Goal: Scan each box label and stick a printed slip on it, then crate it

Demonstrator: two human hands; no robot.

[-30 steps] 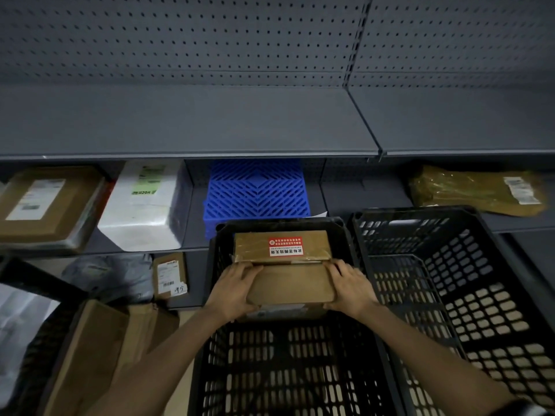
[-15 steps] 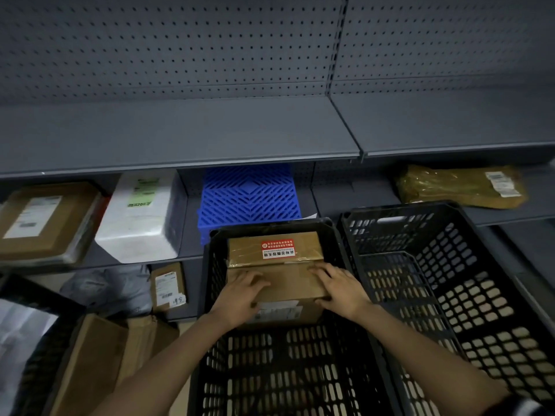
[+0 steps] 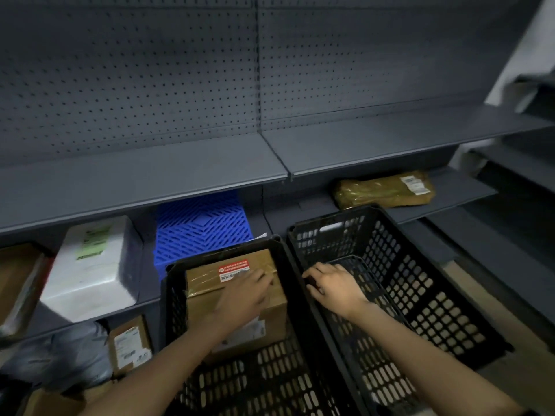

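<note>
Hands apart: left hand (image 3: 243, 295) flat on crated box (image 3: 207, 283), right hand (image 3: 333, 285) loose over crate rim (image 3: 300, 283).

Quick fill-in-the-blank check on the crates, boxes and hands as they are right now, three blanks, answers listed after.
1. The box with the red sticker lies in the ____ of the two black crates.
2. The left hand rests on the ____.
3. The right hand is over the rim between the two ____, holding nothing.

Missing words: left; box; crates
</note>
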